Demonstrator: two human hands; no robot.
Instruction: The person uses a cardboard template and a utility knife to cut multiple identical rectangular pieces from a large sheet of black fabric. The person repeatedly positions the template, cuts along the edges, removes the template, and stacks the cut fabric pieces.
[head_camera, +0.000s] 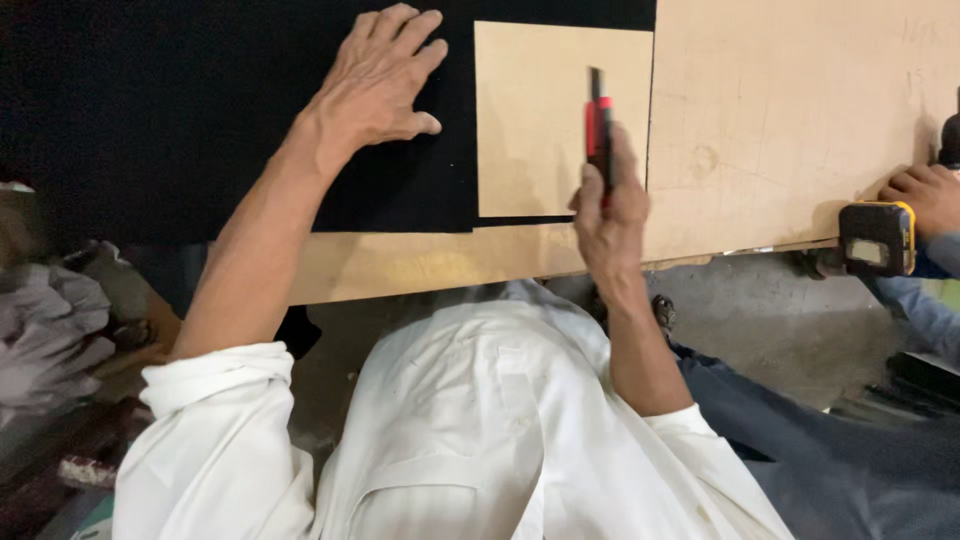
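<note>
Left hand (380, 75): pressed flat, fingers spread and holding nothing, palm down on black fabric sheet (200, 110) at upper left of the frame. Fabric laid over plywood desk (800, 120), covering its left portion.

Right hand (610, 210): fingers closed around red-and-black utility knife (600, 125), gripped at the lower body, just right of frame centre. Knife positioned over a tan rectangular cut-out (535, 120) in the fabric, near that opening's right edge.

Knife long axis: near vertical in the frame, tip toward the top edge, butt toward the wrist. Blade extension not discernible.

Handling, judged: knife light, rigid, narrow; sharp at the tip, so best held at the body, well behind the blade. Fabric soft, thin, limp; likely to shift or bunch unless pinned flat. Plywood stiff, flat.

At right edge of the frame: another person's hand (925, 195) on a yellow-and-black cordless drill (880, 238), at the desk's lower right corner, well apart from the knife.
</note>
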